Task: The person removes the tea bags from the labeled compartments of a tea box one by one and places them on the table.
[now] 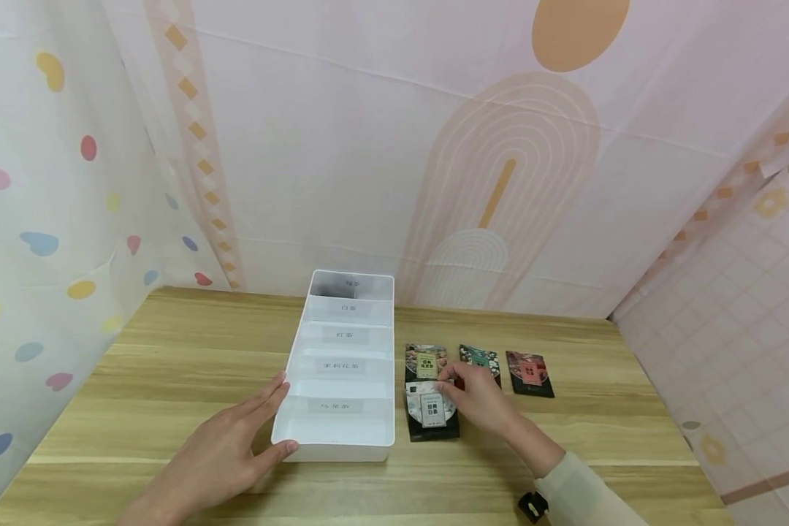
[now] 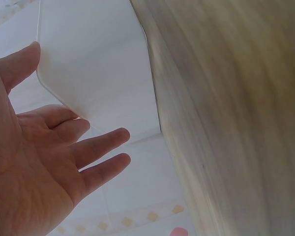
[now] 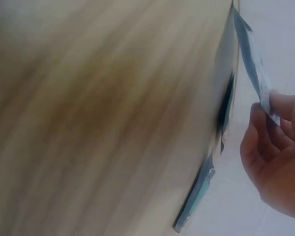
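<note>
A long white divided box (image 1: 388,451) stands on the table, with printed labels on its compartment walls. My left hand (image 1: 226,449) rests at its near left corner, thumb on the front rim and fingertips along the left side. In the left wrist view, that hand (image 2: 44,147) has its last two fingers extended beside the white wall. My right hand (image 1: 480,398) pinches the upper corner of a white-and-black tea sachet (image 1: 432,410), just right of the box. The right wrist view shows this sachet (image 3: 253,54) tilted up, its held edge between thumb and fingers.
Behind the held sachet lies a yellow-labelled sachet (image 1: 426,361), partly covered by it. A green-labelled sachet (image 1: 478,356) and a red-labelled sachet (image 1: 530,372) lie farther right. Patterned curtains (image 1: 342,146) hang along the table's back and sides.
</note>
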The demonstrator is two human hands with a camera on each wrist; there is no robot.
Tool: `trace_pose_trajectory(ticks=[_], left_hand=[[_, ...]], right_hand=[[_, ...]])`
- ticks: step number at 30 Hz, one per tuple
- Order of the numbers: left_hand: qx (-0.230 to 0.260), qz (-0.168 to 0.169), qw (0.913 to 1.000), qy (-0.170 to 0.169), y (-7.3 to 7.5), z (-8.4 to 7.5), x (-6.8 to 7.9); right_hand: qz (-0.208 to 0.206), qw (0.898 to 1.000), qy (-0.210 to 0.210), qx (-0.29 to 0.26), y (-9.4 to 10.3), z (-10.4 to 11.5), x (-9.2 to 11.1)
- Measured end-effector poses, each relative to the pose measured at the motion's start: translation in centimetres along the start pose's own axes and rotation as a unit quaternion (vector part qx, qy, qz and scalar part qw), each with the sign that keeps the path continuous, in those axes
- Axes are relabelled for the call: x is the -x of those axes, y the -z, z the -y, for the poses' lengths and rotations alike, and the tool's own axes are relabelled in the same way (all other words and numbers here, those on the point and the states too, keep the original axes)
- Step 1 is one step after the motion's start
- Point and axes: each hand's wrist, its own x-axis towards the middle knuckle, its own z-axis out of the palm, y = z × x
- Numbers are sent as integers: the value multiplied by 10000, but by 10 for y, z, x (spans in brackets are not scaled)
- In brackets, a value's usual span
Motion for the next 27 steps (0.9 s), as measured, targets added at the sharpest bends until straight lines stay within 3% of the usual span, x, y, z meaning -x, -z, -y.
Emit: trace_pose_trajectory(ticks=[12, 27], left_hand=[[-4, -34, 10000, -35, -1, 2, -1], [-43, -14, 10000, -34, 1, 0, 0]], right_hand=[[476, 9973, -265, 496, -6, -6, 2], [753, 9950, -143, 644, -8, -9, 0]])
